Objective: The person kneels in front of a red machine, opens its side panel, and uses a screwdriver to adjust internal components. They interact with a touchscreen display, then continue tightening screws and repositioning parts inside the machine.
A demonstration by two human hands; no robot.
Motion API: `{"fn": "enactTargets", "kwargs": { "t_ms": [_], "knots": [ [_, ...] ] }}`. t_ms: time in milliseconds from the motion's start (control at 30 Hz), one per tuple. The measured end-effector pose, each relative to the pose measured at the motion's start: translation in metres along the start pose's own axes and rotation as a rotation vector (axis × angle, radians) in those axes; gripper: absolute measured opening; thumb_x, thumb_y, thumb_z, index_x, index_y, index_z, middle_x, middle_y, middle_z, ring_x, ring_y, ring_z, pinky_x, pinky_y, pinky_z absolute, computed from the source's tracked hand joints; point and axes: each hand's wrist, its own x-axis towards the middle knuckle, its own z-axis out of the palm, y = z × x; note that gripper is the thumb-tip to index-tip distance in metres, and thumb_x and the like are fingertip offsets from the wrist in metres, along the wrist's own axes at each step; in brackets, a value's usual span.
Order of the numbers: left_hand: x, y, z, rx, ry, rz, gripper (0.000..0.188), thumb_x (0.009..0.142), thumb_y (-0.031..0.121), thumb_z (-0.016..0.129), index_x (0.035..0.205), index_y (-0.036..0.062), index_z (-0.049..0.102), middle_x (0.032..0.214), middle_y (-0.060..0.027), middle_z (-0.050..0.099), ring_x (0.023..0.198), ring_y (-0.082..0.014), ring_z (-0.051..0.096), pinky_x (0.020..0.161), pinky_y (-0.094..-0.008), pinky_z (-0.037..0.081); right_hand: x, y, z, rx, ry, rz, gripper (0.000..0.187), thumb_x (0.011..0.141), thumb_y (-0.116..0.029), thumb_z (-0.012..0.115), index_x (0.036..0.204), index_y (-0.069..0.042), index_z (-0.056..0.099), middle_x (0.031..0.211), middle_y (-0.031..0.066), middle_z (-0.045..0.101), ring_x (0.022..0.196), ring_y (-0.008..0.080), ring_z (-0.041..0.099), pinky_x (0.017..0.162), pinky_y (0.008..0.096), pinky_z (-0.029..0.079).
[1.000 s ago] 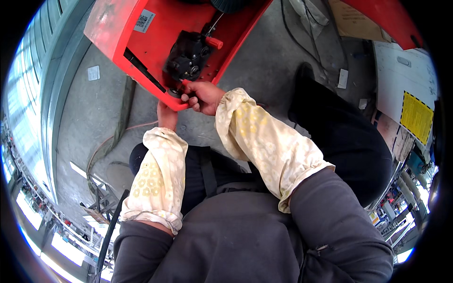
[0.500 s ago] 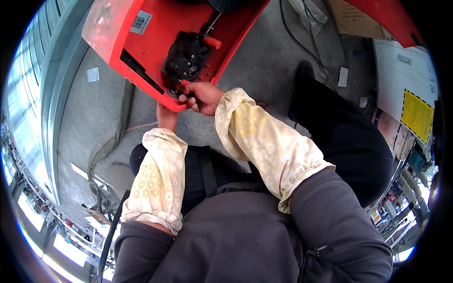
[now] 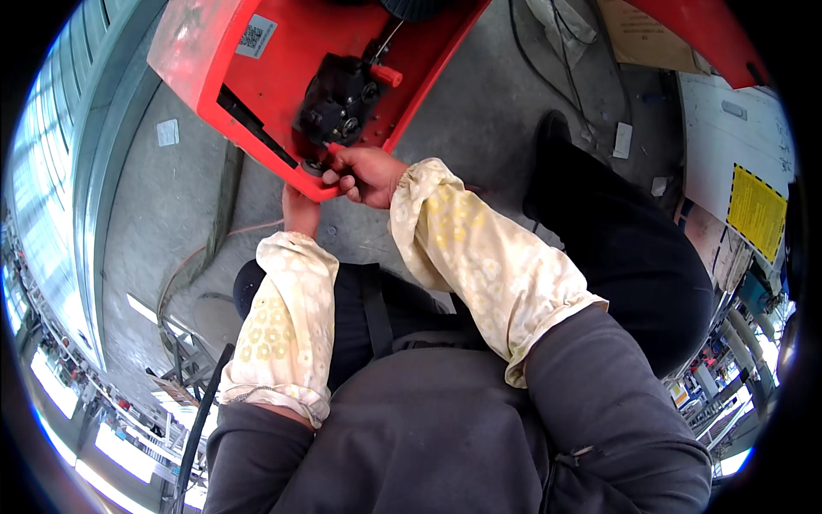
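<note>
A red metal housing (image 3: 282, 103) with an open top lies in front of me, its near corner between my hands. Inside it sits a black mechanical unit (image 3: 336, 101), with a red cylindrical knob (image 3: 387, 76) on its right. My right hand (image 3: 368, 177) is closed at the near corner, fingers curled over the rim. A small red piece (image 3: 335, 149) shows at its fingertips; what the hand grips is mostly hidden. Beside a round dark fitting (image 3: 314, 166) in that corner, my left hand (image 3: 300, 212) reaches up under the housing, its fingers out of sight.
Cables (image 3: 548, 81) and a clear plastic bag (image 3: 561, 30) lie on the grey floor beyond the housing. To the right stands a white panel (image 3: 728, 128) bearing a yellow label (image 3: 757, 211). A cardboard box (image 3: 646, 36) is at the far right; a hose (image 3: 224, 206) runs at left.
Almost nothing differs. Both hands stay at the housing's near corner, with only a very slight shift.
</note>
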Motion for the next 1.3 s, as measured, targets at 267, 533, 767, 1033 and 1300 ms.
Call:
{"fn": "enactTargets", "kwargs": {
  "t_ms": [267, 533, 767, 1033, 1300],
  "knots": [
    [0.004, -0.008, -0.009, -0.235, -0.059, -0.094, 0.035, 0.083, 0.014, 0.070, 0.114, 0.0060, 0.056, 0.100, -0.0014, 0.060, 0.087, -0.0136, 0.060, 0.081, -0.0308, 0.050, 0.001, 0.002, -0.003, -0.008, -0.041, -0.004, 0.009, 0.087, -0.009, 0.049, 0.095, -0.008, 0.053, 0.073, 0.0032, 0.062, 0.048, 0.0044, 0.046, 0.038, 0.0179, 0.039],
    [-0.002, -0.008, -0.004, 0.029, 0.061, -0.055, 0.033, 0.097, 0.025, 0.052, 0.121, 0.0017, 0.057, 0.109, -0.0067, 0.064, 0.096, -0.0150, 0.064, 0.083, -0.0304, 0.054, 0.001, 0.001, 0.000, 0.034, 0.039, -0.003, 0.008, 0.087, -0.008, 0.049, 0.093, -0.008, 0.054, 0.073, 0.0044, 0.063, 0.048, 0.0047, 0.047, 0.038, 0.0179, 0.039],
    [-0.001, 0.005, -0.005, 0.008, -0.011, -0.058, 0.029, 0.096, 0.021, 0.053, 0.116, 0.0011, 0.061, 0.105, -0.0061, 0.067, 0.092, -0.0154, 0.065, 0.080, -0.0300, 0.055, 0.004, 0.001, -0.005, -0.045, -0.045, 0.007, 0.010, 0.087, -0.009, 0.049, 0.095, -0.009, 0.055, 0.073, 0.0036, 0.064, 0.046, 0.0046, 0.046, 0.038, 0.0175, 0.039],
    [-0.001, -0.003, -0.006, -0.161, 0.016, -0.092, 0.030, 0.097, 0.020, 0.053, 0.118, 0.0009, 0.060, 0.107, -0.0061, 0.066, 0.095, -0.0156, 0.064, 0.083, -0.0305, 0.054, 0.006, 0.001, -0.004, 0.000, -0.010, 0.007, 0.010, 0.087, -0.009, 0.048, 0.093, -0.009, 0.057, 0.073, 0.0026, 0.064, 0.047, 0.0044, 0.047, 0.038, 0.0176, 0.039],
    [0.010, -0.016, -0.021, -0.225, -0.101, -0.064, 0.032, 0.097, 0.027, 0.052, 0.115, 0.0026, 0.061, 0.107, -0.0055, 0.065, 0.095, -0.0149, 0.063, 0.083, -0.0310, 0.053, 0.003, 0.000, -0.004, -0.091, -0.032, 0.017, 0.012, 0.085, -0.008, 0.050, 0.095, -0.010, 0.057, 0.073, 0.0030, 0.064, 0.046, 0.0042, 0.046, 0.038, 0.0177, 0.039]
  ]
}}
